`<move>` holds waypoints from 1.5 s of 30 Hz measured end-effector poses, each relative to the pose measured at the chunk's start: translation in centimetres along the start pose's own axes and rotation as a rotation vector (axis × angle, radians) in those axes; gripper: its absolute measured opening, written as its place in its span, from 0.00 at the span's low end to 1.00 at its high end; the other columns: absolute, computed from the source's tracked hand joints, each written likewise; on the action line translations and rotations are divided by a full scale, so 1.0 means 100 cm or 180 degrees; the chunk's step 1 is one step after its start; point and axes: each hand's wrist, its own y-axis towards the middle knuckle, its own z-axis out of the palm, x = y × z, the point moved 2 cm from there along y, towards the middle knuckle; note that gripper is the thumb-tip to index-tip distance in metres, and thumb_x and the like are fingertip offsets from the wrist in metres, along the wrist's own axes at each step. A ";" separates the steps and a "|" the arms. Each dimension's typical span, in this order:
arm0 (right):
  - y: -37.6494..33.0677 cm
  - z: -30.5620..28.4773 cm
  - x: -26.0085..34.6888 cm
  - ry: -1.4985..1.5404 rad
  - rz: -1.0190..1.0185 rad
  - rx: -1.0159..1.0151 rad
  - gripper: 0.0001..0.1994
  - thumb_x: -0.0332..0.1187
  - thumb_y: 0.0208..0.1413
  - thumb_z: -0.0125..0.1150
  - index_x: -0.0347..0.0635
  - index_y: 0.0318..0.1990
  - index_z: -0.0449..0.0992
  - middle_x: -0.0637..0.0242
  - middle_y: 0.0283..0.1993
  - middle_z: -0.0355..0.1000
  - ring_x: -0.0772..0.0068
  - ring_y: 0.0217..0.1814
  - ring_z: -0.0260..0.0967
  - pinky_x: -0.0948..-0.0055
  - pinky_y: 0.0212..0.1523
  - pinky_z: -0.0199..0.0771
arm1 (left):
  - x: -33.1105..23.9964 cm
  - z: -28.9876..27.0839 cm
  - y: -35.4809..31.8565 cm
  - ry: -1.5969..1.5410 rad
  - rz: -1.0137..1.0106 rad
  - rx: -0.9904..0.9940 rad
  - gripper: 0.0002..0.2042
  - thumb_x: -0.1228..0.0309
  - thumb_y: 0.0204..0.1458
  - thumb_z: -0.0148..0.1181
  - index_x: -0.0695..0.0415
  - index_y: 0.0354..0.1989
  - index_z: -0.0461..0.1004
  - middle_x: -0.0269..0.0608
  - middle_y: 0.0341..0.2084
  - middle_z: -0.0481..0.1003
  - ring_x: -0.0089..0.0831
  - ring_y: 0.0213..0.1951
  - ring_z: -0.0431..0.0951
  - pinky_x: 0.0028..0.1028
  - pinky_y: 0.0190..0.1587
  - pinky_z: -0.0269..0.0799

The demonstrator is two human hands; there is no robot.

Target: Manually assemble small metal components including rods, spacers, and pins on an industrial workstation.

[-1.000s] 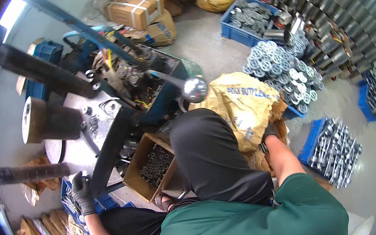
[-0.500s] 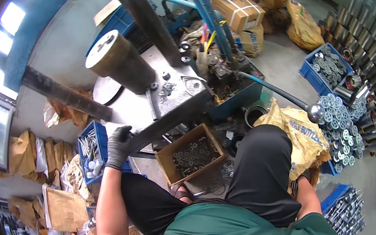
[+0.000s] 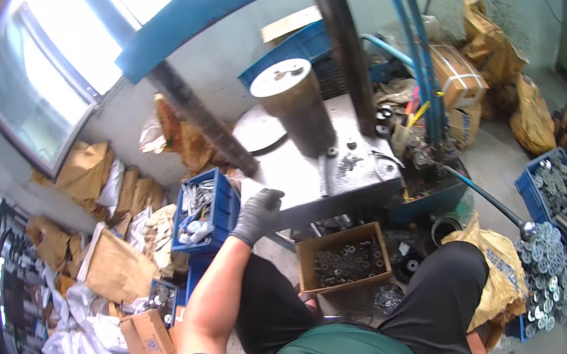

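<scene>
Head view, gloved left hand (image 3: pixel 257 215) – blue crate (image 3: pixel 203 211), brown box (image 3: pixel 345 264)

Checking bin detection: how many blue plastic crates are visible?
4, possibly more hidden: one blue crate by the gloved left hand, one lower left, one behind the steel cylinder, one at right holding metal rings.

Left edge: the gloved left hand (image 3: pixel 257 215) hung at the desk (image 3: pixel 298 175) corner, beside the blue bin (image 3: pixel 205 210).
Desk top: a brown cylinder (image 3: pixel 300 113) and steel column (image 3: pixel 345 45) blocked the rear.
Front strip: seemingly open, with small parts scattered.
Below: a cardboard box (image 3: pixel 345 262) filled the gap.
</scene>
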 end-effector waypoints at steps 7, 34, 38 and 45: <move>0.016 0.006 0.003 0.0578 0.0078 0.0264 0.38 0.46 0.49 0.67 0.40 0.67 0.64 0.50 0.62 0.69 0.53 0.64 0.65 0.58 0.63 0.66 | -0.011 -0.001 0.008 0.0359 0.0065 0.0027 0.11 0.75 0.54 0.60 0.55 0.46 0.81 0.47 0.37 0.81 0.41 0.39 0.82 0.35 0.46 0.78; -0.314 -0.247 0.041 0.1013 0.0290 -0.3372 0.26 0.20 0.40 0.63 0.39 0.52 0.72 0.68 0.39 0.73 0.71 0.36 0.71 0.71 0.39 0.74 | 0.008 -0.002 0.022 -0.2020 0.0147 -0.0240 0.11 0.79 0.59 0.58 0.61 0.49 0.78 0.35 0.34 0.79 0.20 0.34 0.77 0.23 0.37 0.75; -0.312 -0.265 0.218 0.1082 -0.0603 -0.2902 0.32 0.17 0.44 0.60 0.39 0.62 0.66 0.66 0.43 0.73 0.71 0.40 0.73 0.73 0.39 0.78 | -0.010 -0.023 0.042 -0.2674 -0.0122 -0.0733 0.12 0.74 0.60 0.58 0.62 0.50 0.78 0.39 0.35 0.80 0.23 0.32 0.78 0.24 0.36 0.75; -0.243 -0.183 0.466 0.1066 -0.1854 -0.1165 0.37 0.27 0.44 0.72 0.39 0.63 0.62 0.64 0.39 0.69 0.70 0.37 0.71 0.71 0.35 0.77 | 0.040 0.000 0.052 -0.3465 -0.0965 -0.1303 0.11 0.74 0.59 0.58 0.60 0.49 0.78 0.38 0.32 0.80 0.21 0.27 0.77 0.21 0.29 0.72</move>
